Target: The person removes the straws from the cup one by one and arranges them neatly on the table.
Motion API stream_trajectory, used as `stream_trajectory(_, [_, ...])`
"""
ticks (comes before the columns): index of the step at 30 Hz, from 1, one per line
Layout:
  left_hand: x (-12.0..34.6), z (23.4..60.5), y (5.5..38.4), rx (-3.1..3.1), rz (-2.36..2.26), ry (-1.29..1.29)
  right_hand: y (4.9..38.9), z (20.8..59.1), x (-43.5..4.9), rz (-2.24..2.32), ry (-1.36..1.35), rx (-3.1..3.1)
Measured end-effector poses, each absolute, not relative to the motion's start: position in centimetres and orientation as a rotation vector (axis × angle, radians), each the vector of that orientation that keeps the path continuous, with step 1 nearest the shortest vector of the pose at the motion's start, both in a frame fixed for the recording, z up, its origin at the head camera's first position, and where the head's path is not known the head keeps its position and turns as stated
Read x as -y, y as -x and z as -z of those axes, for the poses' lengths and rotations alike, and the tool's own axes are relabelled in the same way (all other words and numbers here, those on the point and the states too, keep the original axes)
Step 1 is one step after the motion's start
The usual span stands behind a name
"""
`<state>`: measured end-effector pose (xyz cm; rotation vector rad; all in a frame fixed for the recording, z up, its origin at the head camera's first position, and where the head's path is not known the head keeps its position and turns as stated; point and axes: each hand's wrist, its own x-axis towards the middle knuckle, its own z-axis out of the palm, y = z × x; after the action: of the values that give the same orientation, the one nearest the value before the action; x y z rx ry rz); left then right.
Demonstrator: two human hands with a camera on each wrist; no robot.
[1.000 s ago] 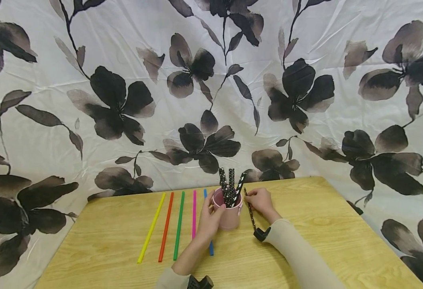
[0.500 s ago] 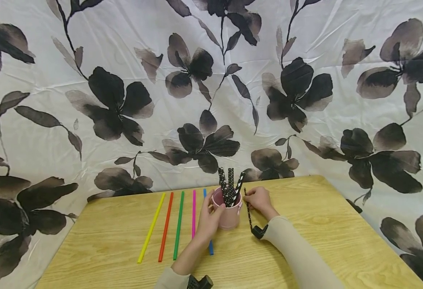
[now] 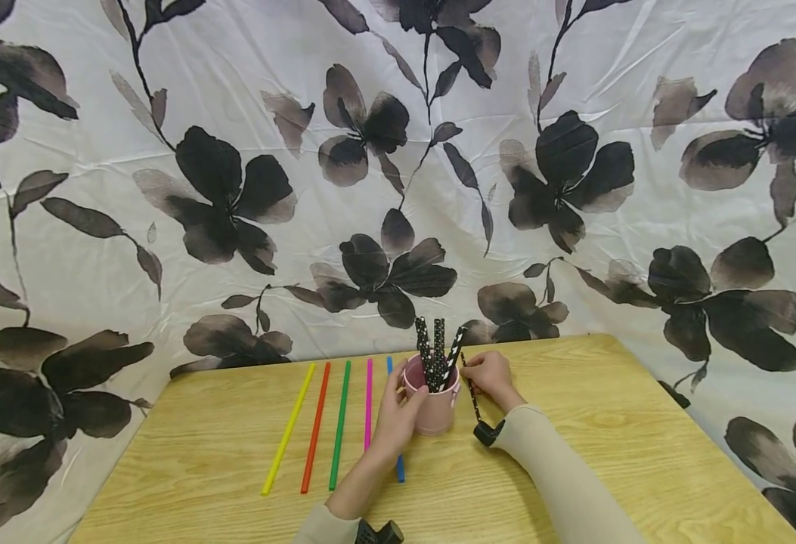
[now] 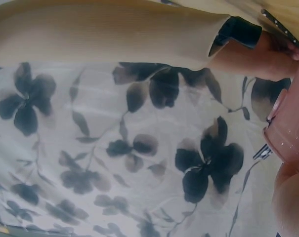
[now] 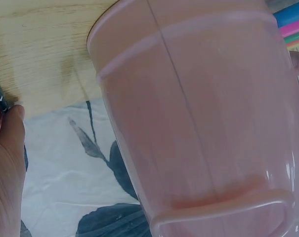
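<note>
In the head view a small pink bucket [image 3: 435, 417] stands upright on the wooden table, with several black-and-white patterned straws [image 3: 439, 355] leaning in it. My left hand [image 3: 398, 418] grips the bucket from its left side, thumb near the front rim. Just right of the bucket, my right hand [image 3: 490, 376] pinches another black patterned straw [image 3: 471, 394] near its far end. The left wrist view also catches this straw [image 4: 283, 30] beside the bucket [image 4: 292, 123]. In the right wrist view the bucket [image 5: 198, 113] fills most of the picture, and the fingers [image 5: 13, 118] hold the straw at the left edge.
Left of the bucket lie a yellow straw [image 3: 289, 429], a red straw [image 3: 315, 427], a green straw [image 3: 340, 425], a pink straw [image 3: 369, 400] and a blue straw [image 3: 401, 468], partly behind my left arm. A floral cloth [image 3: 370, 189] hangs behind the table [image 3: 187, 453].
The head view shifts slightly. Both hands stay in about the same place, the left on the bucket and the right on the black patterned straw.
</note>
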<state>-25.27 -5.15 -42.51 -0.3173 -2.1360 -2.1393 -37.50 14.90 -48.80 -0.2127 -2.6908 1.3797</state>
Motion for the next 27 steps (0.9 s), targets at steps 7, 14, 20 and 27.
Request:
stream_trajectory(7, [5.2,42.5,25.2,2.147,2.126,0.317,37.6,49.0,-14.9,-1.376,0.211,2.682])
stream_trajectory(14, [5.2,42.6,25.1,2.156,2.123,0.321,37.4,49.3,-15.0,-1.415,0.185,2.640])
stream_trajectory(20, [5.2,42.9,25.3,2.151,2.139,0.309,37.2,49.2,-15.0,-1.618,0.258,2.543])
stream_trajectory(27, [5.3,44.4,26.4,2.161,2.112,0.311,36.6,47.7,-14.7,-1.887,0.376,2.309])
